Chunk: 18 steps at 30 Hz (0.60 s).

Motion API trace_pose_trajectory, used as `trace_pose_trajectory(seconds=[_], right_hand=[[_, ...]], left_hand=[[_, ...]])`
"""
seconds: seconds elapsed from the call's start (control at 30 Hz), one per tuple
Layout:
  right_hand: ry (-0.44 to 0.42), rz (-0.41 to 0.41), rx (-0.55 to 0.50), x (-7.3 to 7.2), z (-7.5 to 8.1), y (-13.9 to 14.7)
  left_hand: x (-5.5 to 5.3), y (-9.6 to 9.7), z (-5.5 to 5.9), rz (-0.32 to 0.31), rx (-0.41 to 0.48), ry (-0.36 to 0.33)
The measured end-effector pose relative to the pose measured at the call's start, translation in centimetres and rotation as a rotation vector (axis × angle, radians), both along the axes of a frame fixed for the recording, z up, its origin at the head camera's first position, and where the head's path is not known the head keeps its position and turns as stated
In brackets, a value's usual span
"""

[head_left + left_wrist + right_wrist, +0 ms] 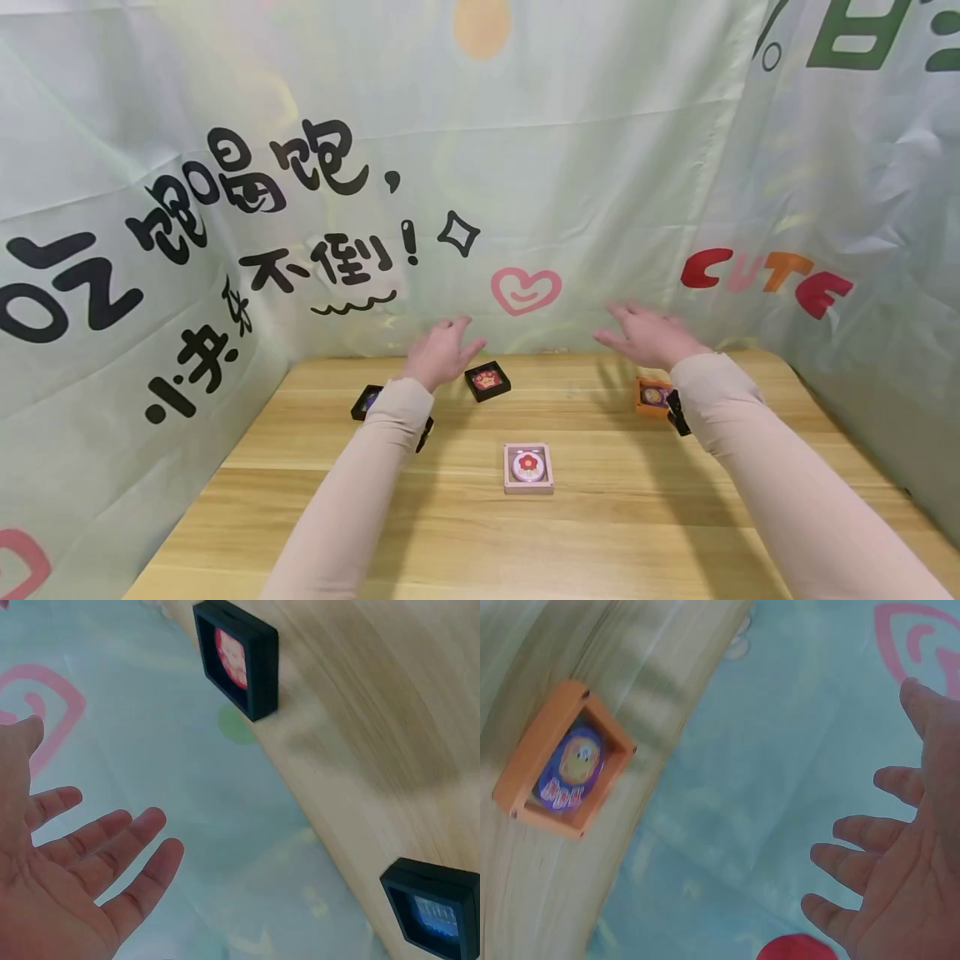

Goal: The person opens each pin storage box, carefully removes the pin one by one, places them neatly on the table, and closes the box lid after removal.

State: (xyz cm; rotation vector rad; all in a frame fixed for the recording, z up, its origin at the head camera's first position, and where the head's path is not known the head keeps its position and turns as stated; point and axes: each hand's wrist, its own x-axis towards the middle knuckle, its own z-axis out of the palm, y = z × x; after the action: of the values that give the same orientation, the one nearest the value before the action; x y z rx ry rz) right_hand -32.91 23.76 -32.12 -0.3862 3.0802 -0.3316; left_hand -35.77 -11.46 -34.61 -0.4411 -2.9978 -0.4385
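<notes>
My left hand (pixel 441 352) hovers near the far edge of the table, fingers spread and holding nothing. Just right of it lies a small black box (pixel 487 381) with a red-and-cream round piece inside. A second black box (pixel 435 909), with a blue piece, lies to its left, partly behind the sleeve in the head view. Over the far right of the table my right hand (pixel 651 335) is raised, its fingers extended with nothing in them. Below it sits an orange box (pixel 564 759) holding a purple badge-like piece, partly covered by the wrist strap in the head view.
A pale pink box (pixel 528 490) with a red flower on a round piece stands at the middle of the wooden table (pixel 465 550). Printed cloth (pixel 585 208) hangs along the back and both sides, close to the table's far edge.
</notes>
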Motion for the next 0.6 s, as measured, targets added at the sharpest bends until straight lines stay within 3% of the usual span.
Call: trace_pose_trajectory(seconds=[0.4,0.6], right_hand=[[0.035,0.092,-0.046,1.6,-2.2,-2.2],[-0.002,0.116,-0.079,2.7,-3.2,-3.3]], left_hand=[[2.6,0.4,-1.2,-0.138,0.049,0.05],[4.2,0.1,-1.5,-0.292,0.148,-0.067]])
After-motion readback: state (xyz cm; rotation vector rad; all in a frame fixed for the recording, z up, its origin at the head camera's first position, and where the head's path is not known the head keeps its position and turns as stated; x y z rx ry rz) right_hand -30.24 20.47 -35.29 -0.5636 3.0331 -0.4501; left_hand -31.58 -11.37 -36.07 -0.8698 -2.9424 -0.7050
